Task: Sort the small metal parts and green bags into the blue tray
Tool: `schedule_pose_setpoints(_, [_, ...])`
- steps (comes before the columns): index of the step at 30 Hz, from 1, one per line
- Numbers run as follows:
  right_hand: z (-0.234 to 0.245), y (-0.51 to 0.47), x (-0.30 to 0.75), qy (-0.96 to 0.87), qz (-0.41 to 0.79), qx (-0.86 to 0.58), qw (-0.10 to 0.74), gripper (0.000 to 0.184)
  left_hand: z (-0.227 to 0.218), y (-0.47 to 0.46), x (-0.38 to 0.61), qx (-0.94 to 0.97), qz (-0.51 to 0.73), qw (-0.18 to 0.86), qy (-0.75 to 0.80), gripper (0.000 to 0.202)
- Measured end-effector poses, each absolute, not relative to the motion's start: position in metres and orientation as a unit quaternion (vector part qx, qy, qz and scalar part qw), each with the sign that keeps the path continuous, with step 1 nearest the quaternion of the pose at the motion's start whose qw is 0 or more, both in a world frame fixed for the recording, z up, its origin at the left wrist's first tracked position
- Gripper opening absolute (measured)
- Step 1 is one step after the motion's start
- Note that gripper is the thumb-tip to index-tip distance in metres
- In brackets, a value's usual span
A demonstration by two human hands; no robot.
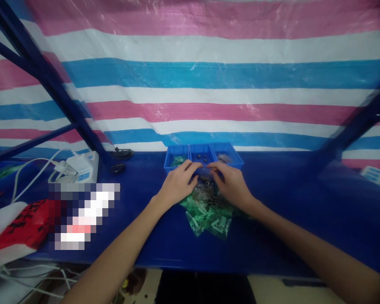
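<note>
My left hand point(180, 182) and my right hand point(232, 182) face each other in front of a blue divided parts box point(168, 164). Thumbs and fingers of both hands are bent together in a pinch. Between them stretches a small see-through plastic bag point(205, 172), its edges at my fingertips; its contents are too blurred to name. Just below lies a pile of green-tinted plastic packets point(205, 213) with pale strips inside. Darker see-through packets point(204, 193) rest on the upper part of this pile, partly hidden by my hands.
The box's left section holds green packets point(179, 160), the middle a few small dark parts point(199, 156), the right pale packets point(224, 158). At left on the blue table point(136, 249) are a white power strip point(88, 166), a black cable point(123, 152) and a red-and-white bag point(28, 226).
</note>
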State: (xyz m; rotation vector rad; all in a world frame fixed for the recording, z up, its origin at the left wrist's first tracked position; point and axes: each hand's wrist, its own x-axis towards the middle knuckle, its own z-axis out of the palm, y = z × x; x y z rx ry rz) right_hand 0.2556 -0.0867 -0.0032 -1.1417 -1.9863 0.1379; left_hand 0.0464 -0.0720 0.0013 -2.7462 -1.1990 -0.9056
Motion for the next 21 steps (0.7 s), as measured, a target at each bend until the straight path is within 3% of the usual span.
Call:
schedule_pose_setpoints(11, [-0.0032,-0.089,0.252,-0.652,0.334,-0.426,0.532,0.016,0.0036,-0.0754,0.0488,-0.881,-0.307,-0.023,-0.359,0.053])
schedule_pose_setpoints(21, [0.0016,-0.0868,0.2534,-0.647,0.36,-0.416,0.528,0.013,-0.0017,-0.0724,0.0501,-0.885,-0.324,0.019,-0.334,0.031])
